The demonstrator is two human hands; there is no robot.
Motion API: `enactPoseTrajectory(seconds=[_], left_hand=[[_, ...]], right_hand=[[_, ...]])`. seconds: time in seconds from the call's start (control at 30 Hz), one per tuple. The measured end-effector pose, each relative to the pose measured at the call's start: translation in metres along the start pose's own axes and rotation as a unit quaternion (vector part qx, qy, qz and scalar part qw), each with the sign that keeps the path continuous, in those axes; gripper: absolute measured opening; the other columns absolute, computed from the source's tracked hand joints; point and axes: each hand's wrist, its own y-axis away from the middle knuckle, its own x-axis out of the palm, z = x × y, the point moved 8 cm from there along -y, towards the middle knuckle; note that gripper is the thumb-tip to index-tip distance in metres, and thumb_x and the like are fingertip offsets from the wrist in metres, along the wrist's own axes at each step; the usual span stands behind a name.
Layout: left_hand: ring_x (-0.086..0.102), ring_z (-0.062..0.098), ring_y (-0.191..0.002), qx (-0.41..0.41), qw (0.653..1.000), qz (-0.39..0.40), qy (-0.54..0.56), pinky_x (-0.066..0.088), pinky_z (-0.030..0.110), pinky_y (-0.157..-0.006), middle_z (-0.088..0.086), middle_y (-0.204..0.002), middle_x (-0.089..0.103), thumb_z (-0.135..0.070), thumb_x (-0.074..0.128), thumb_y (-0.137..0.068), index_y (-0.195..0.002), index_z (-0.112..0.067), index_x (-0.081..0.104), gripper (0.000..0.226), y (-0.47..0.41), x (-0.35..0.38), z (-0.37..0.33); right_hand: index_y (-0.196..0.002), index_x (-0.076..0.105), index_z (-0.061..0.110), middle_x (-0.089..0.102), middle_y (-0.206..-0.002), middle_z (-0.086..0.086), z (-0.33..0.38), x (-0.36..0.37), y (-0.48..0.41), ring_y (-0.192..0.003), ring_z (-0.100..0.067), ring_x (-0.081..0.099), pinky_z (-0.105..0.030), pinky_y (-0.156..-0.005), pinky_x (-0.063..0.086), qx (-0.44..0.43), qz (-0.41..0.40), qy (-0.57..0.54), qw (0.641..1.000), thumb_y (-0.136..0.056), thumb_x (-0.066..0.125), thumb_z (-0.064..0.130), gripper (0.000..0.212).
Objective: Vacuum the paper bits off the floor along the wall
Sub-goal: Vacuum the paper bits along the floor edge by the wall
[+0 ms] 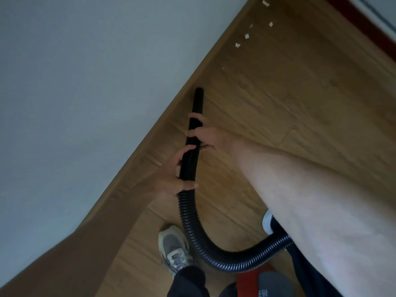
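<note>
A black vacuum hose (pixel 188 213) with a smooth nozzle tube (pixel 198 101) points along the wooden floor (pixel 278 99) beside the skirting board. My left hand (pixel 171 179) grips the ribbed part of the hose. Higher up, my right hand (pixel 209 136) holds the smooth tube. The nozzle tip sits close to the wall's base. Several small paper bits (pixel 237 45) lie scattered on the floor farther ahead, near the wall, well beyond the tip.
A pale grey wall (pixel 85 82) fills the left side, edged by a wooden skirting board (pixel 137 166). My shoes (pixel 174 247) stand on the floor by the hose's loop. The red and grey vacuum body (pixel 267 282) sits at the bottom. A dark red edge (pixel 364 20) runs top right.
</note>
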Motion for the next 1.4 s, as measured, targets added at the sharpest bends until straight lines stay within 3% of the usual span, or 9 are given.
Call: enactPoseTrajectory(seconds=[0.1, 0.2, 0.33, 0.5, 0.67, 0.93, 1.0, 1.23, 1.4], left_hand=[[0.051, 0.020, -0.120, 0.004, 1.000, -0.007, 0.001, 0.059, 0.025, -0.058, -0.008, -0.128, 0.042, -0.005, 0.078, -0.080, -0.139, -0.054, 0.032, 0.089, -0.013, 0.008, -0.012], [0.050, 0.019, -0.121, 0.011, 1.000, -0.006, -0.003, 0.058, 0.023, -0.059, -0.016, -0.122, 0.043, -0.006, 0.078, -0.080, -0.141, -0.054, 0.032, 0.090, -0.026, 0.018, -0.022], [0.050, 0.019, -0.123, 0.013, 0.999, -0.005, -0.033, 0.056, 0.034, -0.081, -0.019, -0.123, 0.044, -0.011, 0.081, -0.078, -0.139, -0.057, 0.032, 0.091, -0.039, 0.028, -0.032], [0.056, 0.020, -0.114, -0.017, 1.000, 0.000, 0.009, 0.059, 0.027, -0.058, -0.003, -0.134, 0.042, -0.007, 0.081, -0.077, -0.129, -0.061, 0.036, 0.088, -0.051, 0.041, -0.047], [0.057, 0.022, -0.111, -0.023, 0.999, 0.001, 0.031, 0.058, 0.027, -0.057, 0.002, -0.139, 0.040, -0.005, 0.082, -0.076, -0.135, -0.058, 0.036, 0.091, -0.062, 0.051, -0.058], [0.064, 0.023, -0.102, -0.016, 0.999, -0.006, 0.035, 0.061, 0.036, -0.063, -0.001, -0.132, 0.046, -0.003, 0.083, -0.074, -0.136, -0.057, 0.037, 0.093, -0.078, 0.064, -0.078], [0.065, 0.023, -0.102, -0.018, 0.999, 0.000, 0.032, 0.062, 0.038, -0.065, -0.002, -0.131, 0.047, -0.003, 0.083, -0.073, -0.135, -0.058, 0.037, 0.095, -0.082, 0.067, -0.083], [0.066, 0.016, -0.097, -0.014, 1.000, 0.025, 0.010, 0.058, 0.026, -0.060, -0.003, -0.133, 0.043, -0.003, 0.086, -0.069, -0.139, -0.056, 0.035, 0.101, -0.095, 0.077, -0.108], [0.068, 0.017, -0.098, -0.014, 0.999, 0.043, 0.011, 0.059, 0.028, -0.063, -0.003, -0.136, 0.042, -0.005, 0.087, -0.069, -0.141, -0.057, 0.032, 0.105, -0.105, 0.078, -0.124]], right_hand=[[-0.142, 0.039, 0.040, 0.050, -0.129, -0.003, 0.007, -0.021, -0.003, -0.092, -0.013, 0.061, -0.023, -0.060, 0.058, -0.016, -0.006, 0.004, 1.000, -0.093, 0.063, 0.011, 0.062], [-0.143, 0.039, 0.040, 0.051, -0.130, -0.003, 0.009, -0.043, -0.005, -0.096, -0.014, 0.062, -0.026, -0.066, 0.060, -0.029, -0.010, 0.008, 0.999, -0.092, 0.066, 0.013, 0.063], [-0.142, 0.040, 0.040, 0.049, -0.134, -0.001, 0.008, -0.067, -0.007, -0.098, -0.012, 0.060, -0.031, -0.073, 0.061, -0.039, -0.003, -0.011, 0.999, -0.090, 0.070, 0.017, 0.065], [-0.140, 0.041, 0.040, 0.050, -0.124, 0.003, 0.011, -0.084, -0.013, -0.094, -0.006, 0.058, -0.028, -0.072, 0.058, -0.055, 0.014, 0.001, 0.998, -0.090, 0.071, 0.021, 0.061], [-0.142, 0.041, 0.038, 0.049, -0.120, 0.004, 0.014, -0.100, -0.015, -0.091, -0.003, 0.056, -0.022, -0.064, 0.054, -0.072, 0.011, 0.005, 0.997, -0.091, 0.070, 0.023, 0.061], [-0.139, 0.043, 0.040, 0.052, -0.124, 0.003, 0.022, -0.126, -0.021, -0.095, -0.004, 0.056, -0.030, -0.076, 0.058, -0.075, 0.027, 0.007, 0.997, -0.087, 0.075, 0.021, 0.064], [-0.139, 0.042, 0.040, 0.052, -0.122, 0.003, 0.023, -0.133, -0.021, -0.095, -0.003, 0.056, -0.028, -0.072, 0.057, -0.076, 0.032, 0.014, 0.997, -0.087, 0.074, 0.019, 0.065], [-0.137, 0.044, 0.041, 0.051, -0.116, 0.005, 0.027, -0.160, -0.024, -0.097, -0.008, 0.058, -0.025, -0.061, 0.058, -0.082, 0.043, 0.004, 0.996, -0.086, 0.074, 0.016, 0.065], [-0.138, 0.044, 0.037, 0.051, -0.119, 0.001, 0.039, -0.179, -0.029, -0.098, -0.010, 0.058, -0.028, -0.062, 0.060, -0.087, 0.045, -0.011, 0.995, -0.086, 0.075, 0.013, 0.065]])
